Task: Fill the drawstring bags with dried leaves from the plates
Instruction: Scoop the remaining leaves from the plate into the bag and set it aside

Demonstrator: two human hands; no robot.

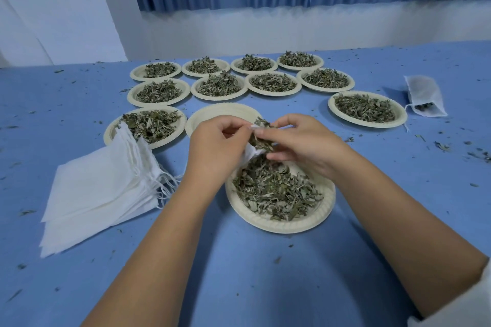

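Note:
A cream paper plate (281,223) heaped with dried leaves (276,190) lies in front of me on the blue table. Just above its far rim, my left hand (218,143) pinches the mouth of a small white drawstring bag (251,152). My right hand (300,139) grips a clump of dried leaves (261,134) at the bag's opening. Most of the bag is hidden behind my hands.
A stack of flat white bags (98,191) lies at the left. Several leaf-filled plates (220,85) stand in rows behind, with an empty plate stack (212,114) behind my hands. A bag holding leaves (425,95) lies at the far right. Leaf crumbs litter the table.

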